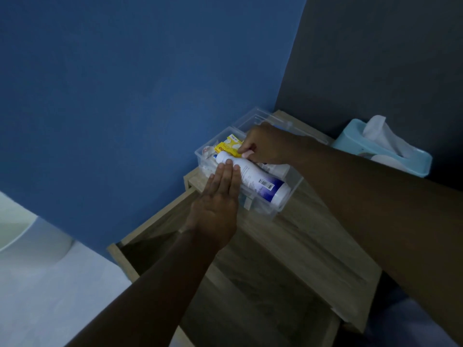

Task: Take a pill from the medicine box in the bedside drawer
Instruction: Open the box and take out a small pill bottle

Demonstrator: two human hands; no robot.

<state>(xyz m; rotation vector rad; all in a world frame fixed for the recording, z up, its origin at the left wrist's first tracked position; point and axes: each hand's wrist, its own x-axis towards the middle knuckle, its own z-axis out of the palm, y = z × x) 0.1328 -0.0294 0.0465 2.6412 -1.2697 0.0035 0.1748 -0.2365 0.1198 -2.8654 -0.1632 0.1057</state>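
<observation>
A clear plastic medicine box (288, 196) sits on top of the wooden bedside table (300, 241), close to the corner where the blue wall (125, 96) meets the dark grey wall (375, 58). Its clear lid (253, 118) is swung back toward the corner. Lying across the top of the box's contents is a white bottle (253, 177) with a blue band and a barcode near its base; it covers much of what is underneath. Its long axis runs on a slant, the cap end up and to the left toward the blue wall, the base down and to the right at the box's near corner. Behind it stand yellow packets (229, 146), and small pale items fill the left end of the box.

The right hand (265, 144) reaches in from the right, thumb and forefinger pinched together on the edge of a yellow packet just above the bottle's cap end. The left hand (218, 204) is flat and open, fingers straight and together, the fingertips resting against the bottle near its cap; it grips nothing.

Further right on the table stands a light blue tissue box (390, 154) with a white tissue (383, 136) sticking up. Below the tabletop the drawer (140, 236) is pulled out, its inside dark. At the lower left lies pale bedding (50, 284). The room is dim.
</observation>
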